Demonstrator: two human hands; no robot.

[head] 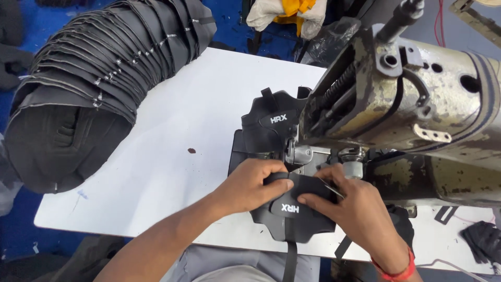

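Observation:
My left hand (pixel 251 184) presses down on the near black shoe-upper piece (pixel 292 219), fingers curled over its top edge. My right hand (pixel 350 204) pinches the same piece from the right, close to the presser foot (pixel 298 154) of the worn sewing machine (pixel 417 99). A black strap (pixel 289 261) hangs from the piece toward me. A second black shoe-upper piece (pixel 271 122) lies just behind the needle area.
A long stack of black cut pieces (pixel 88 89) curves across the left of the white table (pixel 172 146). Black scraps (pixel 482 240) lie at the right edge. A white and yellow cloth (pixel 287 15) sits at the back on a blue surface.

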